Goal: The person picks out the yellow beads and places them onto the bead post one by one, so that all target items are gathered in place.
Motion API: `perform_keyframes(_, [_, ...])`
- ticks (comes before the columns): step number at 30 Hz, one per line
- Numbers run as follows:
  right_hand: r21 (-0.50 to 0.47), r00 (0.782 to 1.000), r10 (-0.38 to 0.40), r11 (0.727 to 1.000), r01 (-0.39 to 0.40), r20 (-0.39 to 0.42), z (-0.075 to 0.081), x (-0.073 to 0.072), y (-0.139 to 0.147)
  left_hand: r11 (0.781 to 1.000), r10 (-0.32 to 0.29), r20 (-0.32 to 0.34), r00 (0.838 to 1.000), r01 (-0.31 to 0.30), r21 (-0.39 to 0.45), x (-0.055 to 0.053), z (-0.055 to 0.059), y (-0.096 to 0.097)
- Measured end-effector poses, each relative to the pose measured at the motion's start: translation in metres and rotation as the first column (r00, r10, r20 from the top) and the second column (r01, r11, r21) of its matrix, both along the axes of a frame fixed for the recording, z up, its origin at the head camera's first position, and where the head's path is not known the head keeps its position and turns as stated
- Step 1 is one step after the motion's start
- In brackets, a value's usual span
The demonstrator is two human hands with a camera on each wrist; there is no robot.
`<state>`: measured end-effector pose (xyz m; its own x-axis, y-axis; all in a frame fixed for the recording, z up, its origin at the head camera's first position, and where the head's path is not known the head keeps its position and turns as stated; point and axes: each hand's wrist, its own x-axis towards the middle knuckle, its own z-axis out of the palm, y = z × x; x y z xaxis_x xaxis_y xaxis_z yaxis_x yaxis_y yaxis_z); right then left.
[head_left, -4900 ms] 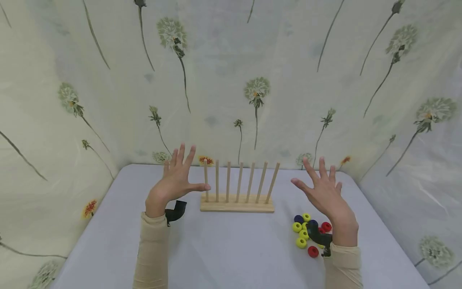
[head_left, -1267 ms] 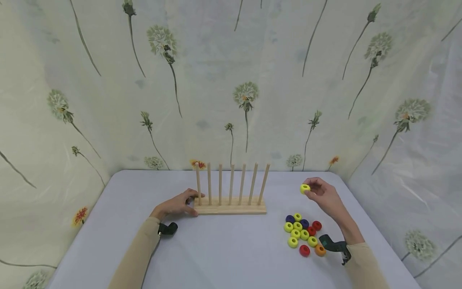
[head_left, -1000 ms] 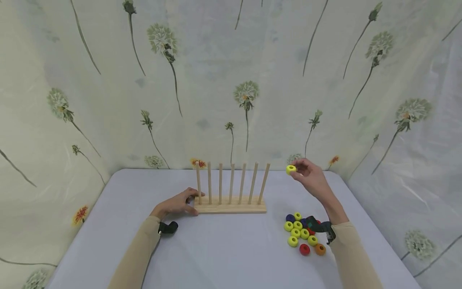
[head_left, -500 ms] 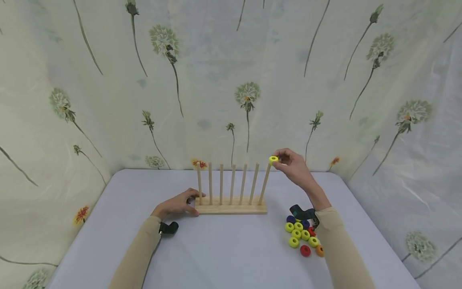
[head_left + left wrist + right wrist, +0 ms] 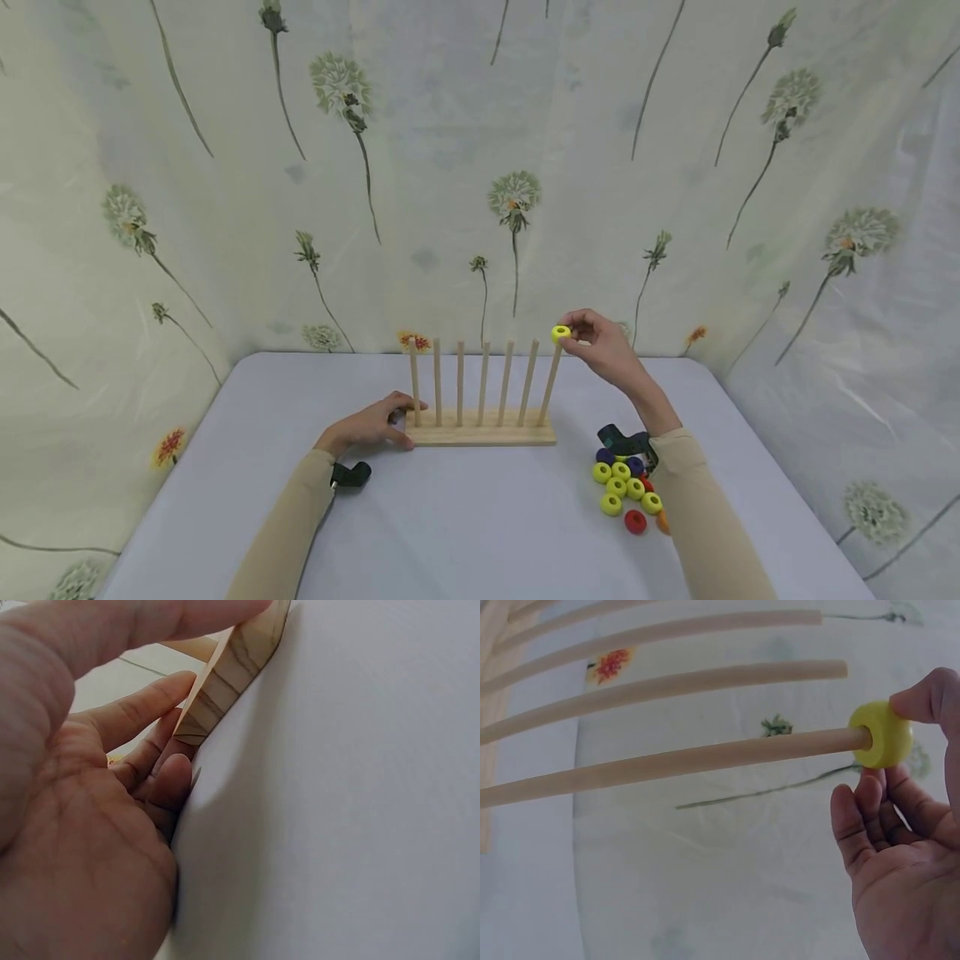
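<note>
Dandelions (image 5: 514,192) dotted the cloth (image 5: 431,133) behind the wooden stand (image 5: 480,435). My right hand (image 5: 603,346) pinched a yellow bead (image 5: 561,334) at the top of the stand's far-right peg (image 5: 550,387), where the peg's tip met its hole. My left hand (image 5: 367,423) held the stand's left end. I guessed the bead was light and hard, maybe a bit slippery, so its round sides were the best place to pinch. A second before, it hung in the air to the stand's right, not touching any peg.
</note>
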<state>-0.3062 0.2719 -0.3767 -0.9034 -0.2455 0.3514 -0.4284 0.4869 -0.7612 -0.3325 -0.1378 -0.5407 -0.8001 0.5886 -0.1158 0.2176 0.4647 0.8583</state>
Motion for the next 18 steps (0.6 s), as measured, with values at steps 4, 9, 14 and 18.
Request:
perform_keyframes(4, [-0.005, 1.000, 0.021, 1.000, -0.021, -0.001, -0.004, -0.002, 0.001, 1.000, 0.001, 0.005, 1.000, -0.001, 0.005, -0.001, -0.001, 0.000])
perform_keyframes(9, [-0.012, 1.000, 0.028, 1.000, -0.028, 0.003, -0.008, -0.002, 0.003, 1.000, -0.009, -0.006, 1.000, 0.009, -0.001, -0.003, -0.003, -0.001])
perform_keyframes(14, [-0.016, 1.000, 0.022, 1.000, -0.022, 0.016, -0.011, -0.002, 0.002, 1.000, -0.015, -0.017, 1.000, 0.015, -0.009, -0.003, -0.003, -0.001])
perform_keyframes(18, [-0.007, 1.000, 0.011, 1.000, -0.011, 0.009, -0.014, -0.003, 0.003, 1.000, -0.002, -0.012, 1.000, 0.001, -0.022, -0.002, -0.001, 0.000])
